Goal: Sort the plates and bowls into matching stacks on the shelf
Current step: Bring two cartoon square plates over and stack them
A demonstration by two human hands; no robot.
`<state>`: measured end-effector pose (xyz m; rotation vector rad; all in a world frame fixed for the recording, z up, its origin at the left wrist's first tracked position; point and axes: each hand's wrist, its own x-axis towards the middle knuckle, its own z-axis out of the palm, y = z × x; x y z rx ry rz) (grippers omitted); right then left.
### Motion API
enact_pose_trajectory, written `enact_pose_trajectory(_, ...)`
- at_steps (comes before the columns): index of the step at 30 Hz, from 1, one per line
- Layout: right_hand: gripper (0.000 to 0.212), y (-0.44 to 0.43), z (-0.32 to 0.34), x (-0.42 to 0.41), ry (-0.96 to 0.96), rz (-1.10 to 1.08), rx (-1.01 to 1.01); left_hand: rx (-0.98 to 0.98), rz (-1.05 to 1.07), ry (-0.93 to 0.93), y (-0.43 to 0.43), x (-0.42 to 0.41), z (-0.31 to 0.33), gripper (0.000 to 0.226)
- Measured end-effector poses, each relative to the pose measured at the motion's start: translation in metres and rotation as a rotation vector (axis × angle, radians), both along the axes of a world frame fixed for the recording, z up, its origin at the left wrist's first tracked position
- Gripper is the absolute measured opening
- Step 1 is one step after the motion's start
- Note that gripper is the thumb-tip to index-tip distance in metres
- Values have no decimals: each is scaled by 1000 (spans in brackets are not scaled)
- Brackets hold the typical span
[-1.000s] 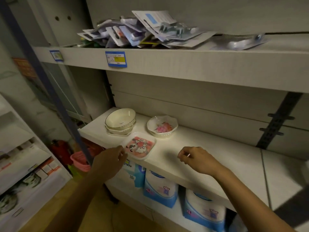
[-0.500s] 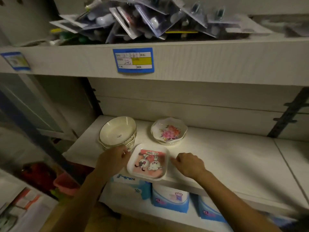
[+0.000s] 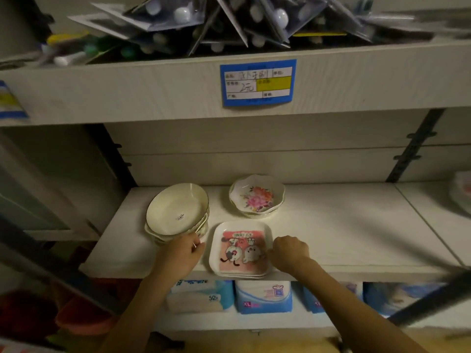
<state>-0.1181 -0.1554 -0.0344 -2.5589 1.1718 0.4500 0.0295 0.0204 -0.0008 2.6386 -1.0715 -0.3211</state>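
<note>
The right hand (image 3: 290,250) is curled knuckles-up, its thumb and fingertips closed on the right rim of the top of the square plates (image 3: 242,250), a short stack with a pink cartoon print that sits at the front edge of the shelf (image 3: 344,225), directly left of this hand. The left hand (image 3: 182,253) lies on the far side of that stack, fingers curled, in the gap between the plates and the cream bowls (image 3: 177,210); whether it pinches anything or only touches a rim cannot be told. The cream bowls are nested just beyond and slightly left of the left hand, the top one tilted. Beyond the right hand, further back on the shelf, stands a floral bowl (image 3: 257,196) with a wavy rim, apart from both stacks. Below the hands, blue and white packs (image 3: 262,296) fill the lower level. Above them, a blue price label (image 3: 258,82) is fixed to the upper board, under a heap of blister-packed goods (image 3: 229,21).
</note>
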Motion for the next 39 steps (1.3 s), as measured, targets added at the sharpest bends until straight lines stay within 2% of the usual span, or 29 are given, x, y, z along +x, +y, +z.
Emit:
enact_pose_trajectory(5, 46, -7, 23, -6, -156, -58, 206, 17, -12, 3, -2, 6, -12, 33)
enact_pose_trajectory(8, 49, -10, 42, -26, -261, -94, 183, 19, -18, 57, -5, 9, -26, 41)
enact_pose_trajectory(12, 41, -14, 55, -67, -410, -174, 171, 47, -27, 184, -19, 2, -34, 32)
enact_pose_trajectory(19, 35, -10, 46, -111, -532, -392, 127, 116, -17, 189, -33, -3, -49, 34)
enact_pose_trajectory(28, 28, 5, 42, -148, -713, -574, 175, -127, 8, 216, -42, 1, -37, 19)
enact_pose_trajectory(31, 32, 10, 50, -168, -787, -617, 162, -170, -6, 253, -46, -6, -24, 14)
enact_pose_trajectory(39, 29, 14, 69, -241, -929, -821, 143, -293, -205, 193, -76, -57, 18, 14)
